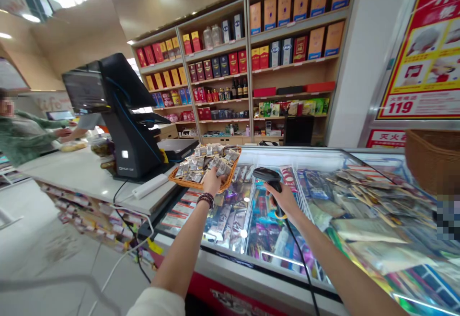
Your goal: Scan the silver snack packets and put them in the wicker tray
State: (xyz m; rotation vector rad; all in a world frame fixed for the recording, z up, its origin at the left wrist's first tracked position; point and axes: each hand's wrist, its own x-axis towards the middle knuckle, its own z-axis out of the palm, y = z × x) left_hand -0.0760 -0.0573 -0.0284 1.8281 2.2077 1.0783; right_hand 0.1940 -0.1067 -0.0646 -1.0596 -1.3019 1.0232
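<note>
My left hand point(212, 181) reaches into a shallow orange wicker basket point(179, 181) filled with several small silver snack packets point(206, 158); the fingers close on a packet at the basket's near edge. A beaded bracelet sits on that wrist. My right hand point(283, 196) grips the handle of a black barcode scanner point(266, 175), whose head points left toward the basket. The scanner's black cable point(300, 263) hangs down along my forearm. Both hands hover above the glass lid of a chest freezer point(273, 258).
A black checkout terminal point(124, 114) stands on the white counter point(82, 174) to the left, with a white power strip point(151, 185) beside it. A person in a green top point(21, 136) stands at far left. Shelves of boxed goods point(251, 62) line the back wall. A brown basket point(431, 158) sits at right.
</note>
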